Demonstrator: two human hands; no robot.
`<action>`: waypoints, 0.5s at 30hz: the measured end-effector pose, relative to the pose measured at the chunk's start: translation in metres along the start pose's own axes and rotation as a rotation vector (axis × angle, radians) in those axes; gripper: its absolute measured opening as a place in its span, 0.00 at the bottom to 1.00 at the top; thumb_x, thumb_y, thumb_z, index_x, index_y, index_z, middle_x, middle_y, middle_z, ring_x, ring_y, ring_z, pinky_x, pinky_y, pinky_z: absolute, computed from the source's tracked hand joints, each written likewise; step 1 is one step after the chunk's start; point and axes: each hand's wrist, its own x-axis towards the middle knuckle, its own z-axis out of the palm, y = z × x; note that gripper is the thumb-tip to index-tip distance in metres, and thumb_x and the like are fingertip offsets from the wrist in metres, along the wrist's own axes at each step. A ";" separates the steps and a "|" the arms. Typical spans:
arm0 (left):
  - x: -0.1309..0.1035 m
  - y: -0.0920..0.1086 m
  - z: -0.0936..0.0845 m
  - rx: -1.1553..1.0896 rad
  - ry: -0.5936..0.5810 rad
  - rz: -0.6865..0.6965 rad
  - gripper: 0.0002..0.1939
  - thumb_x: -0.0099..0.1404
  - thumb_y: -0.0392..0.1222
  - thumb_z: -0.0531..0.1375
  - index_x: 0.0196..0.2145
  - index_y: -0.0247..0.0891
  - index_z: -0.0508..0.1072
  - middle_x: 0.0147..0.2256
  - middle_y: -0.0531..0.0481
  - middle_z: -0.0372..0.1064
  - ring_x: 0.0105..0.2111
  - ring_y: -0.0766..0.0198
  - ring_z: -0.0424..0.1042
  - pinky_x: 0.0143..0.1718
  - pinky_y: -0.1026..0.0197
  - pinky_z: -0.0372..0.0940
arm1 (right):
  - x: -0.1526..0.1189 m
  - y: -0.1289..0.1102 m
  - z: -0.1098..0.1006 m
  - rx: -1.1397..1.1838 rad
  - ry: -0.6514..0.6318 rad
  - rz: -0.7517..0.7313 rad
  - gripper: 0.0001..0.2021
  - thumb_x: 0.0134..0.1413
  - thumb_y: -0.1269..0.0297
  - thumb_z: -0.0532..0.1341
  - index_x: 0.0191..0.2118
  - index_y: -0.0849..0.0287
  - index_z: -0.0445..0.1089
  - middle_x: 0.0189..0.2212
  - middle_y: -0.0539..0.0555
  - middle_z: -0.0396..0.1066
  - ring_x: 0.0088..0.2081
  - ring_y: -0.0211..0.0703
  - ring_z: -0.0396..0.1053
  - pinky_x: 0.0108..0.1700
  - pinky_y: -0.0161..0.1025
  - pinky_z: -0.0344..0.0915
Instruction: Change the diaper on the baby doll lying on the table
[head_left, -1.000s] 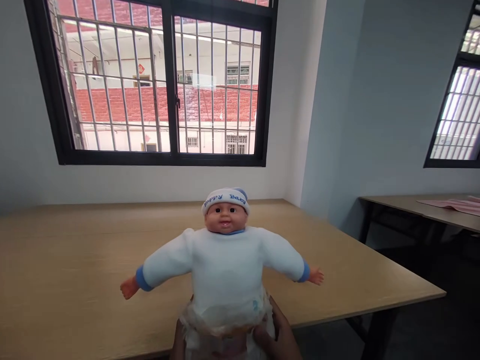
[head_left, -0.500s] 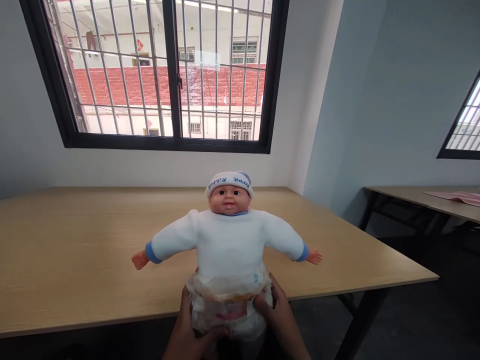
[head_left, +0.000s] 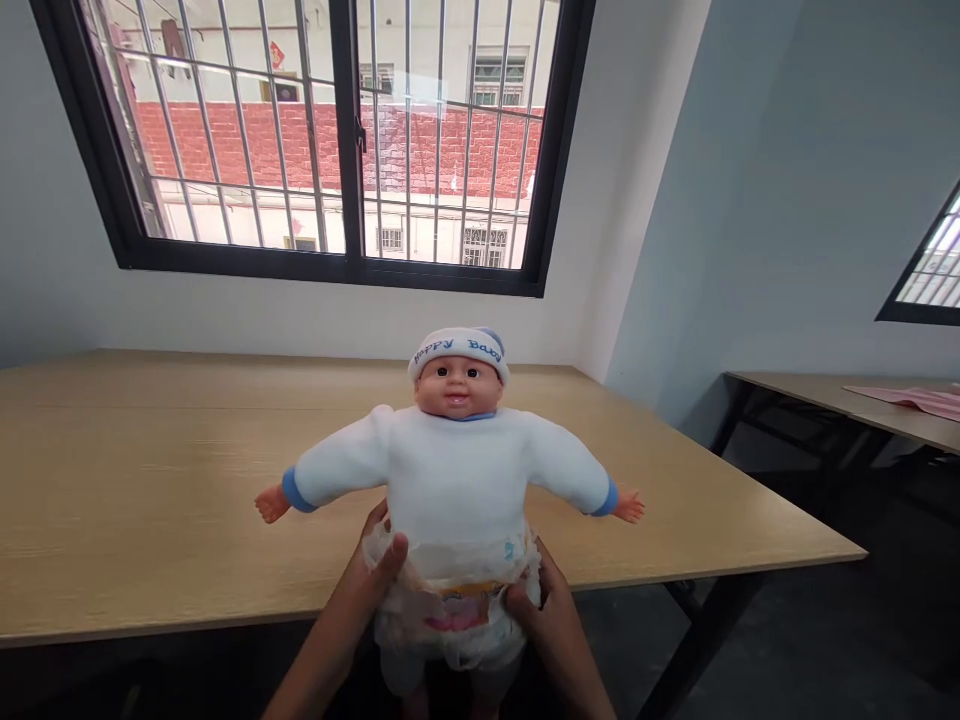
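Observation:
A baby doll [head_left: 459,480] faces me upright at the table's front edge, its arms spread wide. It wears a white top with blue cuffs and a white cap [head_left: 459,346] lettered "Happy Baby". Round its hips sits a white diaper [head_left: 457,625] with a printed orange and pink front. My left hand [head_left: 379,560] grips the diaper's waist on the left, thumb in front and fingers behind. On the other side, my right hand [head_left: 541,595] holds the diaper with its thumb pressed on the front. The fingers behind the doll are partly hidden.
The wooden table [head_left: 187,480] reaches back to the wall below a barred window [head_left: 345,150]. At right stands a second table [head_left: 795,390] with a pink striped cloth [head_left: 907,400] on it. Dark floor lies below the front edge.
My left hand has moved up from the diaper's lower front to its waist at the side. My right hand stays in place. The view has tilted slightly, and the doll's legs show more.

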 end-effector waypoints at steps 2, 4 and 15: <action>0.009 0.012 0.003 -0.054 -0.096 -0.119 0.51 0.46 0.65 0.69 0.62 0.36 0.62 0.55 0.35 0.70 0.58 0.39 0.66 0.59 0.45 0.63 | -0.006 0.006 0.001 -0.099 0.072 -0.066 0.35 0.51 0.37 0.60 0.58 0.55 0.67 0.52 0.60 0.72 0.55 0.56 0.69 0.53 0.46 0.69; 0.010 0.018 0.005 -0.107 -0.138 -0.183 0.47 0.48 0.59 0.70 0.61 0.35 0.64 0.52 0.37 0.73 0.54 0.40 0.70 0.56 0.45 0.65 | -0.015 0.014 0.002 -0.282 0.239 -0.212 0.34 0.52 0.39 0.61 0.59 0.56 0.65 0.54 0.61 0.68 0.57 0.58 0.66 0.56 0.50 0.66; -0.002 0.006 0.005 -0.137 -0.049 -0.074 0.48 0.44 0.55 0.73 0.60 0.35 0.64 0.56 0.36 0.70 0.58 0.38 0.66 0.56 0.48 0.66 | -0.031 0.007 0.006 -0.838 0.593 -0.933 0.04 0.58 0.67 0.62 0.38 0.52 0.67 0.34 0.53 0.66 0.38 0.45 0.68 0.43 0.46 0.69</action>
